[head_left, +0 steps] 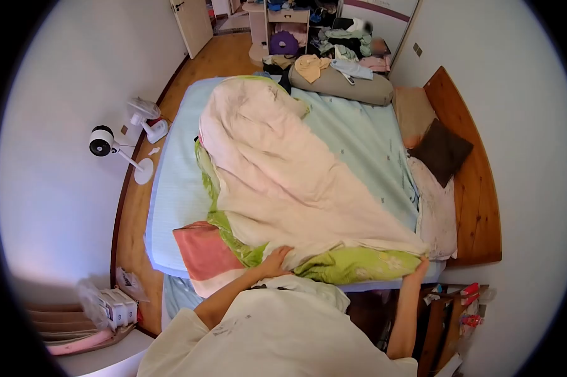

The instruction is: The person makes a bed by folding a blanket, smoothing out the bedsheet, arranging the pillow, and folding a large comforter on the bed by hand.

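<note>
A large cream quilt (264, 157) with a green patterned underside (359, 264) lies spread across the bed (176, 188), which has a light blue sheet. At the near edge, my left hand (274, 261) is on the quilt where cream meets green; its fingers look bent around the fabric. My right hand (418, 269) grips the quilt's near right corner. Beside my left forearm, a red and white cloth (205, 254) hangs at the bed's edge.
A brown cushion (442, 152) and pillows rest against the wooden headboard (475, 188). Two fans (146, 120) stand on the left floor. A rolled mat (346, 87) with clothes lies at the far edge. Shelving (444, 320) is at the lower right.
</note>
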Tool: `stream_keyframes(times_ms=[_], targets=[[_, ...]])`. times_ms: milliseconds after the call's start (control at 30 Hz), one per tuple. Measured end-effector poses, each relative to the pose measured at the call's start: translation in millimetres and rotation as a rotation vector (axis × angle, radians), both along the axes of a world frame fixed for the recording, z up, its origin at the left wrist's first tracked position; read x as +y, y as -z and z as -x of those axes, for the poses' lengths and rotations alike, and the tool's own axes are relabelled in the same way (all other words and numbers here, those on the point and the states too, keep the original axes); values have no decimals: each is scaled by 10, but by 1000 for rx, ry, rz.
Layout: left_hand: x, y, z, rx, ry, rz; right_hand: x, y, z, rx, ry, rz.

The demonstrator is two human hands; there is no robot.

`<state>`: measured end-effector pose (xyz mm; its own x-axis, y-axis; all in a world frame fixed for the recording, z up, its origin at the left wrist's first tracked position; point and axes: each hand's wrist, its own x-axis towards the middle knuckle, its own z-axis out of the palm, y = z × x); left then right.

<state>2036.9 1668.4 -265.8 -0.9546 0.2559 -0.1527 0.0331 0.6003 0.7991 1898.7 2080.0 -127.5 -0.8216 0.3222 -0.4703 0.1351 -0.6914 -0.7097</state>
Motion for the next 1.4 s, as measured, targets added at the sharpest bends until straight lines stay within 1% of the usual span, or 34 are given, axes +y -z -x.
stream_keyframes(times_ms=[67, 100, 200, 300, 333, 433, 533, 633, 667, 733, 767, 800, 833, 867, 900, 933, 967, 1000, 1033, 1067, 1133, 1233, 1333, 1400], targets=[[-17, -337, 97, 67, -42, -22, -224, 59, 40, 38, -24, 3], [-10, -424, 162, 100, -61, -36, -334, -82, 65, 46, -26, 4], [131, -501, 456, 319, 21, -48, -629, -762, 160, 54, -66, -1], [269, -609, 668, 195, -19, -52, -901, -1519, 133, 128, -100, -67], [246, -638, 701, 176, -90, -41, -970, -1673, 146, 165, -108, -95], [-118, -416, 761, -31, -3, 135, -687, -1836, 407, 280, -222, -201], [-516, -555, 737, -330, 43, -210, -75, -1563, 868, 289, -233, -194], [-474, -1088, 637, -99, -162, -471, -148, -1537, 887, 233, -173, -169], [-425, -1311, 640, -143, -176, -517, -36, -1337, 882, 188, -268, -129], [-227, -1722, 735, -221, -210, -618, 122, -767, 671, -39, -536, -706], [-100, -1840, 793, -100, -194, -597, 1, -629, 439, -92, -794, -823], [50, -1923, 843, 17, -178, -574, -325, -516, 133, -108, -863, -670], [207, -1985, 896, 36, -184, -585, -551, -374, -92, -92, -1149, -574], [380, -2026, 945, 55, -188, -597, -824, -210, -314, -105, -1409, -383], [594, -2034, 969, 74, -226, -620, -1093, -72, -547, 64, -1537, -344], [779, -2057, 1024, 95, -264, -639, -1403, -19, -701, 140, -1582, -498], [918, -2328, 1025, -90, -297, -736, -1647, 98, -837, 224, -1485, -511], [1164, -2177, 1065, -48, -304, -661, -1864, -31, -864, 165, -1614, -743], [1384, -2218, 1024, -84, -339, -716, -1981, -27, -863, 161, -1601, -804], [1553, -2312, 953, -124, -372, -771, -2030, 16, -864, 169, -1557, -812], [1716, -2541, 816, -422, -293, -985, -2065, 54, -844, 170, -1443, -762], [2010, -2481, 526, -409, -279, -950, -2000, 41, -769, 148, -1261, -661], [1916, -2482, 486, -402, -30, -959, -1858, -43, -643, 111, -1072, -552], [1815, -2438, 509, -246, 155, -874, -1765, -106, -519, 94, -956, -492]])
